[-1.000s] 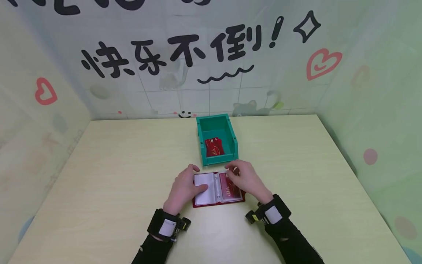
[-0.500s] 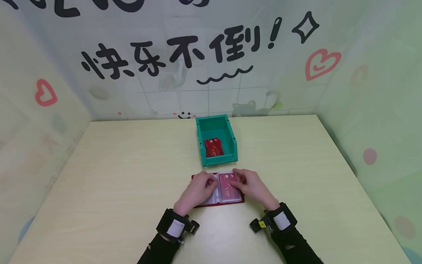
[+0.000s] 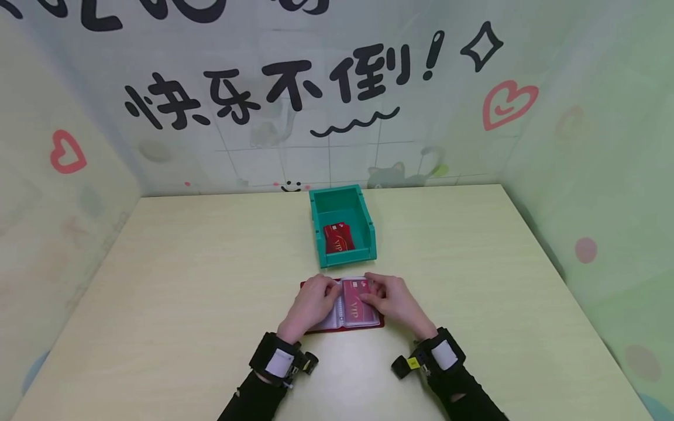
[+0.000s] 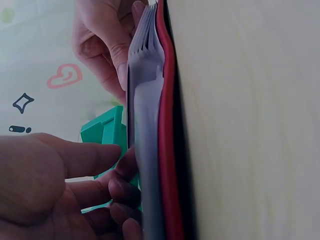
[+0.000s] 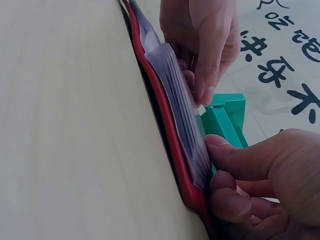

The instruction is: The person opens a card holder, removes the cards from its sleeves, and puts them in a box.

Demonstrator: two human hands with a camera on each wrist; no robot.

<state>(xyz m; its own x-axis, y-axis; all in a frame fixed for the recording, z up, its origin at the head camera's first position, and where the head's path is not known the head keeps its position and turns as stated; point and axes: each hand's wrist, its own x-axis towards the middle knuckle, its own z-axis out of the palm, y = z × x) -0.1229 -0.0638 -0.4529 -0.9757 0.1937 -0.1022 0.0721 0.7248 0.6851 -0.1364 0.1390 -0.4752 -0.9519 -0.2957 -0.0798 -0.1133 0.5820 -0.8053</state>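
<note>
An open card holder [image 3: 339, 324] with a red cover and clear plastic sleeves lies on the table, and a red VIP card [image 3: 354, 307] shows in its right page. My right hand [image 3: 395, 301] pinches the right edge of the sleeves; its thumb lies on top and its other fingers curl at the edge. My left hand [image 3: 310, 304] covers much of the left page. Its curled fingers hold the sleeves near the spine; their exact contact is partly hidden. In the right wrist view the stacked sleeves [image 5: 175, 95] stand above the red cover [image 5: 161, 105].
Just behind the card holder stands a teal bin [image 3: 347, 257] with several red VIP cards [image 3: 338, 238] inside. The pale wooden table [image 3: 184, 280] stretches to both sides. Printed fabric walls [image 3: 221, 158] border its back and sides.
My left hand has moved right, from the left page's edge to near the spine, with its fingers curling in. My right hand has shifted down to the right edge, leaving more of the card visible.
</note>
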